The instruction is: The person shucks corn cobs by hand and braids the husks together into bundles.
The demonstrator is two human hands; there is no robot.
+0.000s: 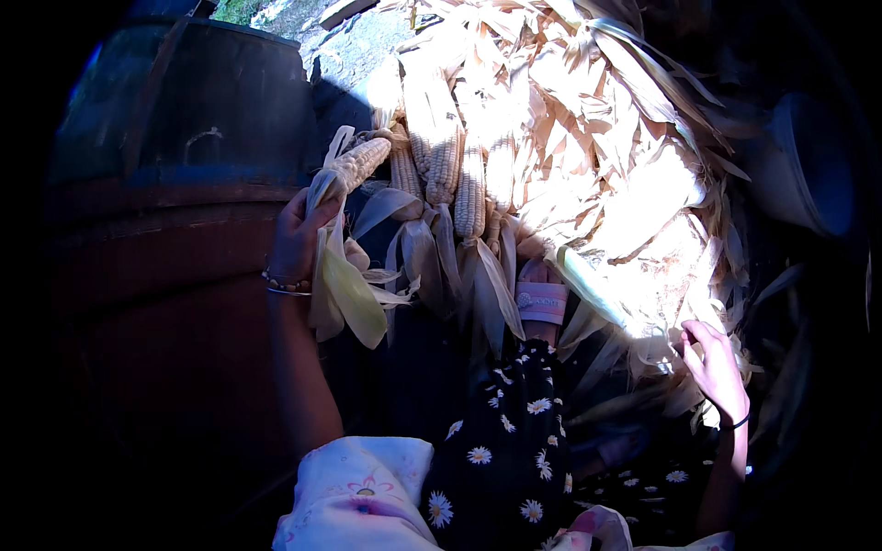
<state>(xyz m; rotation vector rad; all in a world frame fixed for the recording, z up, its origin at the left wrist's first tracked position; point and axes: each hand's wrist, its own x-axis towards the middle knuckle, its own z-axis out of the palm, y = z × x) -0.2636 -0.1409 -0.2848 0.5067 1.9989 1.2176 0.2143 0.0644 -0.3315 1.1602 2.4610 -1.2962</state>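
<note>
At the left, my left hand [305, 231] grips a corn cob [360, 164] by its peeled-back husk, with pale green and tan leaves hanging below the fist. Right beside it lies a row of corn cobs [470, 186], their husks folded down towards me. My right hand [706, 361] is at the lower right edge of the husk pile, fingers apart and slightly bent, with no cob in it. A greenish, husk-covered ear [589, 286] lies between the hands, nearer the right one. Glare hides detail in the pile.
Dry corn husks [592, 138] are heaped ahead in bright sun. A pale bucket or basin [799, 165] stands at the right. Dark panels over a reddish ledge [165, 241] flank the left side. My foot in a pink sandal [541, 302] touches the heap's near edge.
</note>
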